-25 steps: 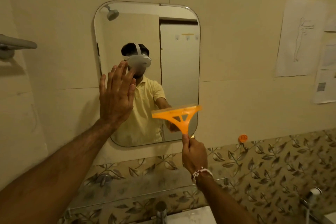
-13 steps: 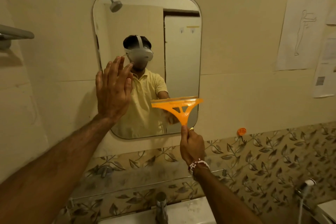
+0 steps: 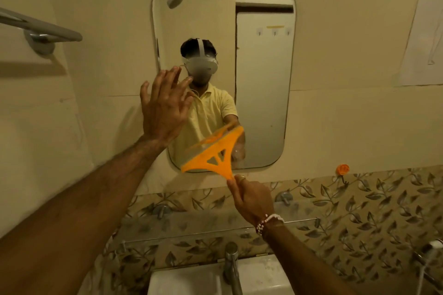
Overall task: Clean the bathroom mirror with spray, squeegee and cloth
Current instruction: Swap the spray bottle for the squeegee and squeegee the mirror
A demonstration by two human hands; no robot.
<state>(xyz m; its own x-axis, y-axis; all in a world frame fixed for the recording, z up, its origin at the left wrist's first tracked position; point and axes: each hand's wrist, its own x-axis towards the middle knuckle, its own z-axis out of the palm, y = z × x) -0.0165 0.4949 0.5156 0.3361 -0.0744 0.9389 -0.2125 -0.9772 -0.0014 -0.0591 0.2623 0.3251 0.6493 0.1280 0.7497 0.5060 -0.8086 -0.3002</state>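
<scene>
A rounded rectangular mirror [image 3: 263, 74] hangs on the cream wall. My left hand [image 3: 163, 105] is raised with flat, spread fingers at the mirror's left edge, holding nothing. My right hand [image 3: 251, 196] grips the handle of an orange squeegee [image 3: 213, 155]. The squeegee is tilted, its blade running from lower left to upper right across the mirror's lower part. No spray bottle or cloth is in view.
A glass shelf [image 3: 215, 223] on metal brackets runs below the mirror, above a white sink [image 3: 196, 280] with a chrome tap [image 3: 231, 263]. A metal towel bar [image 3: 40, 29] juts out at the left. An orange hook [image 3: 342, 169] and papers [image 3: 424, 38] are on the right wall.
The squeegee went from level to tilted, its left end dropping toward the mirror's lower left. My right hand shifted slightly left. My left hand stayed raised at the mirror's left edge.
</scene>
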